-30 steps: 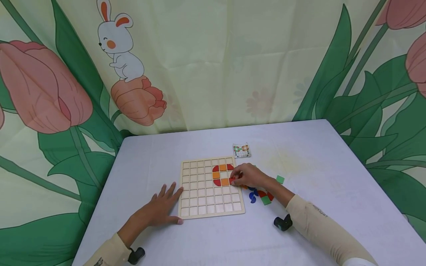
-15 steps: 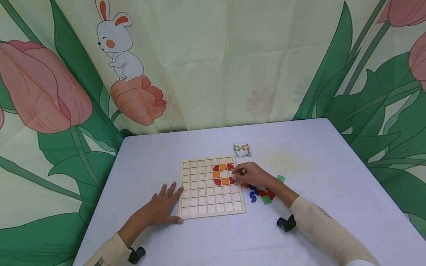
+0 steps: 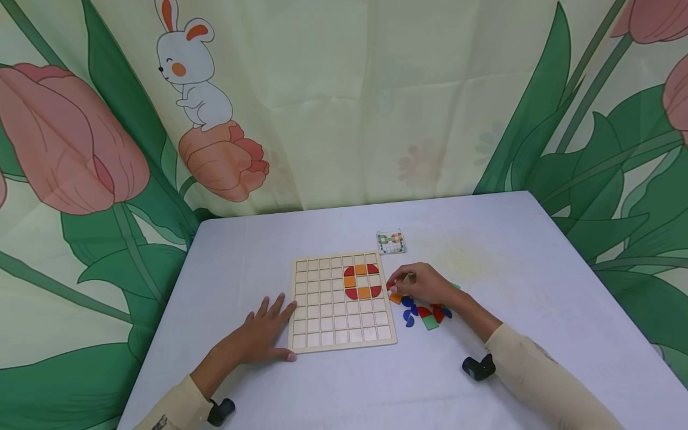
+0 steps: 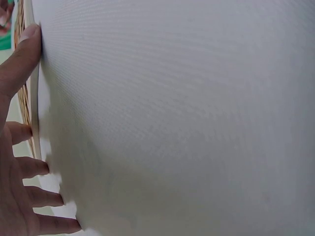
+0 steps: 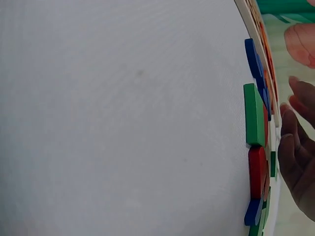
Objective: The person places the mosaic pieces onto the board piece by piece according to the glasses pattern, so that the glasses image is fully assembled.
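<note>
In the head view my left hand [image 3: 266, 334] lies spread on the cloth, its fingertips and thumb at the left edge of the wooden grid board [image 3: 344, 344]. Red rounded tiles [image 3: 352, 293] and orange square tiles [image 3: 360, 270] form a ring in the board's upper right cells. Just past the board's right edge hovers my right hand [image 3: 421, 282], fingers bent downward over an orange tile [image 3: 395, 298]. A bit of red shows by its fingertips. The right wrist view shows thumb and fingers of the right hand [image 5: 299, 142] apart, with no tile visibly gripped.
Blue pieces [image 3: 409, 321], a green tile [image 3: 430, 322] and red pieces [image 3: 423, 312] lie loose right of the board, partly below the right forearm. A small pattern card [image 3: 390, 242] lies beyond the board's upper right corner. A printed curtain [image 3: 333, 119] hangs behind the table.
My right hand has left the red tile at the ring's lower right corner and moved right, off the board, to the loose pieces. That red tile now shows fully. The left hand stays put.
</note>
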### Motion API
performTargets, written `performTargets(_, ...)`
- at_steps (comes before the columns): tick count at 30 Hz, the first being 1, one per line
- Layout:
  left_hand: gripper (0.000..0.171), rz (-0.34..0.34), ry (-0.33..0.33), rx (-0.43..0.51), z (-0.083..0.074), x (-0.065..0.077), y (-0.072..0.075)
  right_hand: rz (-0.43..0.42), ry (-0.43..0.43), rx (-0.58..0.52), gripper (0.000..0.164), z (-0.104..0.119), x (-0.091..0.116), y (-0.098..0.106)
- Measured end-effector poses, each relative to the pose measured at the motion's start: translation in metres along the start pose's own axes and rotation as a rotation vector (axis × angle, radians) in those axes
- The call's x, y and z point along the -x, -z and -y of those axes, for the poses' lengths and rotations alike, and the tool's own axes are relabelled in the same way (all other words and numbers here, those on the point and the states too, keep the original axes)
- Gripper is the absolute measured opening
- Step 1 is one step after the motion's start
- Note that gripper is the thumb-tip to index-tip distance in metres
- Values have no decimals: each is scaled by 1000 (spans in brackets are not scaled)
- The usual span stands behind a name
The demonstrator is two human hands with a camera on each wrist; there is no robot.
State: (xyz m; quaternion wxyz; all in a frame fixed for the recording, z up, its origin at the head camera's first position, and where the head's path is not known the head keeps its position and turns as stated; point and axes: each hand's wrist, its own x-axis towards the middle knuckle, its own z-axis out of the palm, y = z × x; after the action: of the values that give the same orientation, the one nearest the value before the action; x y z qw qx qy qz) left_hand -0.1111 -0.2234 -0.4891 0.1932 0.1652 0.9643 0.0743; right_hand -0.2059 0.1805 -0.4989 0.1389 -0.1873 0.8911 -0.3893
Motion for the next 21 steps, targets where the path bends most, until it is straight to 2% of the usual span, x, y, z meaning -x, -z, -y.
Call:
performTargets(8, 115, 8, 5, -10, 0, -1, 1, 15, -18, 112, 25, -1, 8, 1)
performTargets(21, 114, 0, 5, -16, -1, 0, 1, 39, -30, 115, 28, 3, 9, -2)
